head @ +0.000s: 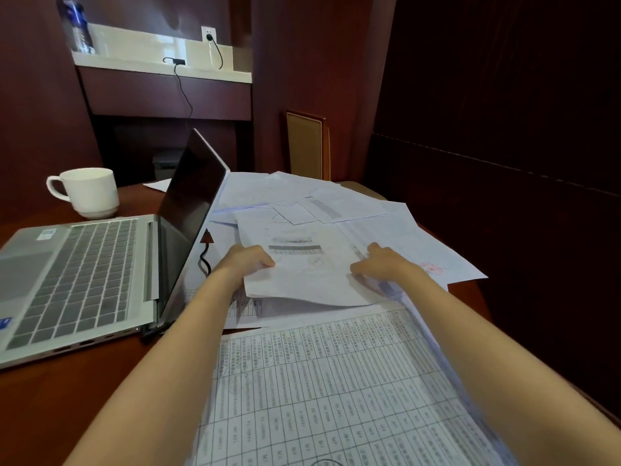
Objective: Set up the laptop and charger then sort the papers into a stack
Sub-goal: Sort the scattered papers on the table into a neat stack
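Laptop/charger part looking done imo: silver-grey open laptop [84, 274] is sitting at left of the reddish-brown wooden table [67, 398], lid up. Black charger cable [204, 260] is snaking just behind the lid, and a black lead is hanging from the white wall socket [208, 34] at back. Paper sort in progress, nowhere near a stack yet. Left hand [250, 260] is gripping the left edge of a white printed sheet [302, 277], thumb on top, fingers tucked under. Right hand [379, 264] is curling its fingers onto the right edge, thumb not showing. Sheet's near edge is lifting off the pile w/ shadow under it, prob held two-handed to avoid creasing. It's mid-table, just right of the lid, over loose white papers [302, 193] fanning out behind. Big gridded printout [319, 381] is lying nearest, under both forearms. White ceramic mug [87, 191] is standing behind the laptop, apart from most of the paperwork.
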`<state>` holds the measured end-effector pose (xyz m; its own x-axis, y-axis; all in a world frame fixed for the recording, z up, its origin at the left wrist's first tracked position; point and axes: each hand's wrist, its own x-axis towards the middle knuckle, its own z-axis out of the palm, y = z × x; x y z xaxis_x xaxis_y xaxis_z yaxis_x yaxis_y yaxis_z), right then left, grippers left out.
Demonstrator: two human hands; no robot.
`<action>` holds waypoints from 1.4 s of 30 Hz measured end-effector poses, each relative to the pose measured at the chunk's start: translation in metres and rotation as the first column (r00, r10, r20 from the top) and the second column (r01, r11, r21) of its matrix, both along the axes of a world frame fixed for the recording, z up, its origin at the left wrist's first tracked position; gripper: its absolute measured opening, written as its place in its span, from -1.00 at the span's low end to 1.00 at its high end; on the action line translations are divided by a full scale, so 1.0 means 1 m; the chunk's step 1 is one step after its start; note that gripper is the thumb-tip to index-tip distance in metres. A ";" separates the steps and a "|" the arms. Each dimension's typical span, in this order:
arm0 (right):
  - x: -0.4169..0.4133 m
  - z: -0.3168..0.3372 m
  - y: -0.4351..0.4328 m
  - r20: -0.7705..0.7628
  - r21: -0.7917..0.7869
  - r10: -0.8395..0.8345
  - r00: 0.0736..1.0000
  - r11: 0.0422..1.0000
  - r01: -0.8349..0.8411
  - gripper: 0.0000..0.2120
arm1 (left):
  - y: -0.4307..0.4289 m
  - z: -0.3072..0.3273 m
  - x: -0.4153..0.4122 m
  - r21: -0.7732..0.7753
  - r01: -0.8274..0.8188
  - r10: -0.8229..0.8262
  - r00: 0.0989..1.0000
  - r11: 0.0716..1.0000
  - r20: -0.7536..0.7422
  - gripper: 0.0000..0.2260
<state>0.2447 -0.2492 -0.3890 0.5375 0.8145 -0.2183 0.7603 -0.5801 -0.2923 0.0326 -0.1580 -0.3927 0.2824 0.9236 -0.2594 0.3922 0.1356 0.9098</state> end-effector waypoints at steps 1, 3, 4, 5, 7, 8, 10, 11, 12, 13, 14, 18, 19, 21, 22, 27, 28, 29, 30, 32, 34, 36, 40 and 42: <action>0.002 0.006 -0.002 -0.011 -0.027 -0.017 1.000 0.999 0.017 -0.34 | 0.002 -0.001 -0.001 -0.012 -0.005 0.005 1.000 1.000 0.001 -0.69; 0.007 0.016 -0.005 -0.025 -0.109 -0.018 1.000 0.994 0.015 -0.43 | 0.008 -0.005 0.000 -0.027 -0.027 0.026 1.000 0.999 -0.006 -0.55; 0.008 0.020 -0.006 -0.053 -0.142 -0.029 0.998 0.990 0.021 -0.51 | 0.011 -0.007 0.000 -0.025 -0.028 0.027 1.000 0.999 -0.015 -0.52; 0.012 0.023 -0.005 -0.099 -0.156 -0.049 0.994 0.987 0.033 -0.58 | 0.014 -0.008 0.001 -0.009 -0.027 0.027 0.999 1.000 -0.028 -0.52; 0.018 0.022 -0.002 -0.152 -0.166 -0.100 0.983 0.983 0.074 -0.58 | 0.017 -0.009 0.001 0.004 -0.014 0.014 0.997 1.000 -0.070 -0.47; 0.019 0.022 -0.001 -0.118 -0.174 -0.111 0.987 0.981 0.089 -0.58 | 0.019 -0.010 0.000 -0.011 -0.011 0.010 0.997 1.000 -0.071 -0.44; 0.022 0.023 0.001 0.029 -0.187 -0.050 0.998 0.981 0.055 -0.76 | 0.023 -0.012 -0.001 -0.048 -0.024 0.022 0.999 0.999 -0.045 -0.43; 0.022 0.023 0.001 0.113 -0.183 -0.013 0.994 0.983 0.034 -0.82 | 0.025 -0.013 -0.001 -0.053 -0.024 0.023 0.999 0.998 -0.028 -0.44; 0.023 0.023 0.001 0.188 -0.159 0.006 0.982 0.987 0.024 -0.83 | 0.026 -0.014 -0.001 -0.062 -0.021 0.020 1.000 0.998 -0.011 -0.46; 0.024 0.023 0.001 0.249 -0.135 0.019 0.968 0.991 0.016 -0.83 | 0.026 -0.014 -0.001 -0.065 -0.018 0.018 1.000 0.998 -0.001 -0.47; 0.024 0.021 0.002 0.301 -0.126 0.038 0.953 0.992 0.000 -0.83 | 0.025 -0.013 -0.001 -0.071 -0.017 0.017 1.000 0.997 0.001 -0.46; 0.026 0.012 0.000 0.526 -0.080 0.098 0.845 0.995 -0.066 -0.85 | 0.025 -0.015 0.001 -0.066 -0.005 0.007 1.000 0.998 0.023 -0.52; 0.029 0.010 0.000 0.550 -0.058 0.086 0.831 0.996 -0.064 -0.79 | 0.023 -0.015 0.002 -0.064 -0.007 0.009 0.999 0.998 0.035 -0.56; 0.032 0.008 -0.001 0.547 0.009 0.039 0.836 0.999 -0.052 -0.72 | 0.018 -0.013 0.005 -0.074 -0.006 0.012 0.997 0.997 0.079 -0.61; 0.032 0.009 -0.001 0.522 0.050 0.019 0.853 0.997 -0.053 -0.76 | 0.016 -0.011 0.006 -0.083 -0.004 0.013 0.994 0.997 0.109 -0.65; 0.010 0.034 0.007 0.286 0.210 0.010 0.958 0.975 -0.073 -0.77 | 0.008 -0.007 0.011 -0.124 0.081 -0.059 0.984 0.989 0.170 -0.90; 0.000 0.038 0.009 0.239 0.222 0.024 0.971 0.972 -0.079 -0.76 | 0.007 -0.007 0.012 -0.136 0.100 -0.075 0.981 0.986 0.180 -0.92; -0.011 0.041 0.010 0.211 0.232 0.045 0.976 0.968 -0.095 -0.81 | 0.007 -0.007 0.012 -0.143 0.119 -0.090 0.977 0.983 0.193 -0.90; -0.022 0.045 0.011 0.205 0.238 0.073 0.976 0.963 -0.123 -0.89 | 0.007 -0.009 0.011 -0.148 0.134 -0.101 0.973 0.980 0.208 -0.86; -0.047 0.051 0.008 0.251 0.235 0.134 0.959 0.952 -0.195 -0.90 | 0.007 -0.008 0.011 -0.165 0.153 -0.112 0.966 0.974 0.234 -0.77; -0.069 0.056 0.005 0.317 0.232 0.178 0.931 0.938 -0.258 -0.86 | 0.007 -0.008 0.010 -0.176 0.158 -0.110 0.961 0.972 0.255 -0.75; -0.088 0.059 0.003 0.375 0.234 0.216 0.902 0.919 -0.317 -0.77 | 0.006 -0.007 0.010 -0.187 0.157 -0.102 0.956 0.970 0.276 -0.73; -0.111 0.055 0.006 0.459 0.185 0.303 0.836 0.887 -0.423 -0.72 | 0.003 -0.005 0.012 -0.173 0.137 -0.060 0.919 0.975 0.389 -0.74; -0.116 0.049 0.006 0.458 0.113 0.330 0.825 0.899 -0.423 -0.76 | 0.002 -0.003 0.013 -0.216 0.086 0.025 0.885 0.973 0.466 -0.82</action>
